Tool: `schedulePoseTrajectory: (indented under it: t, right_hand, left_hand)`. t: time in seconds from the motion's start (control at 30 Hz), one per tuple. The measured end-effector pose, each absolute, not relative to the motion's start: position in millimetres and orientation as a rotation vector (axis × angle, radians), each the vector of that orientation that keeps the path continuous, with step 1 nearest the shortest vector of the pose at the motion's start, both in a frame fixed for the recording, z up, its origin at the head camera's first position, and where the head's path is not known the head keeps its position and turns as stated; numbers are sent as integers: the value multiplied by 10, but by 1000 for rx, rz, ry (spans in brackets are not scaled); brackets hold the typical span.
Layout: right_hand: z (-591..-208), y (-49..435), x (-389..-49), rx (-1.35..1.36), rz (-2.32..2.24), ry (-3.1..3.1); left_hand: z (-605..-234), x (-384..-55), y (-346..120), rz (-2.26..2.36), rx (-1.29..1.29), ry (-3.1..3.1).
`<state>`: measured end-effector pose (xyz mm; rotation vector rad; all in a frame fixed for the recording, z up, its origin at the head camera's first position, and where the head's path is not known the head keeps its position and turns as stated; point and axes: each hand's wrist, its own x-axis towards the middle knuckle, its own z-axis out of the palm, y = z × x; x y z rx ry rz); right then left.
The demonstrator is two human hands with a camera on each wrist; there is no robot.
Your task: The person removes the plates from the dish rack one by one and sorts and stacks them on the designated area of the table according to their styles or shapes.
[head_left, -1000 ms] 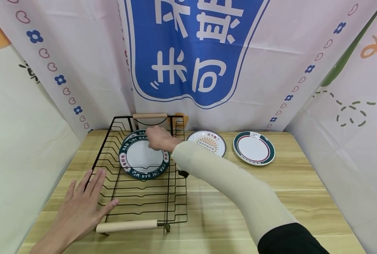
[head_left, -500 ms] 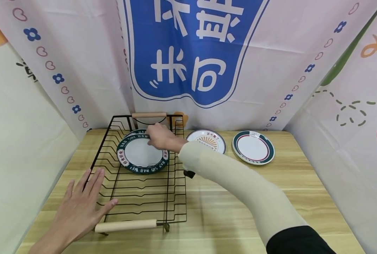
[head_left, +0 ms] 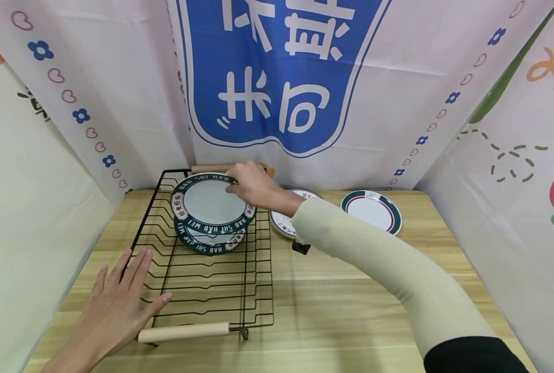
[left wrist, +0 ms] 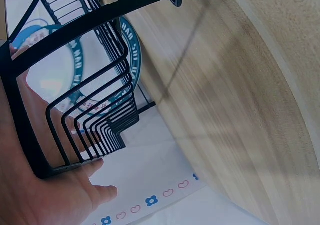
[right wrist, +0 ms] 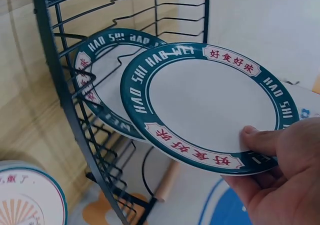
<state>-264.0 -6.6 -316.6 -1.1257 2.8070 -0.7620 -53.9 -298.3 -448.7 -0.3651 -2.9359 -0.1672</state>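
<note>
My right hand [head_left: 258,185] pinches the rim of a white plate [head_left: 214,202] with a green lettered border, thumb on top and fingers beneath in the right wrist view. That plate is held tilted above the back half of a black wire dish rack [head_left: 212,286]. Under it, a second green-rimmed plate [right wrist: 107,75] sits in the rack, partly covered. At the rack's left side my left hand [head_left: 118,300] rests with fingers straight and spread, against the black frame.
On the wooden table [head_left: 351,300], right of the rack, lies a white plate with a sunburst print [head_left: 281,220], partly behind my forearm. Farther right is a green-and-red-rimmed plate [head_left: 370,211]. A wooden handle [head_left: 184,332] marks the rack's front. Printed cloth [head_left: 375,134] hangs behind.
My right hand has lifted the upper green-rimmed plate out of the rack, up and slightly to the right. The second plate beneath has come into view. The left hand has stayed in place.
</note>
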Motion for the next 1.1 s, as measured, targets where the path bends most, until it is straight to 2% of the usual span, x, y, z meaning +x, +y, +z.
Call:
schedulePoseTrajectory:
  t: [0.47, 0.83, 1.1]
  right_hand:
    - [-2827, 627, -2396, -1032, -871, 2921]
    - [-2872, 1664, -2177, -647, -889, 2930]
    - [-3094, 2197, -1955, -590, -778, 2963]
  left_hand:
    - [-4499, -515, -2977, -186, -357, -2935]
    - [-4517, -523, -2994, -172, -377, -2917]
    - [-4486, -515, -2995, -167, -384, -2923]
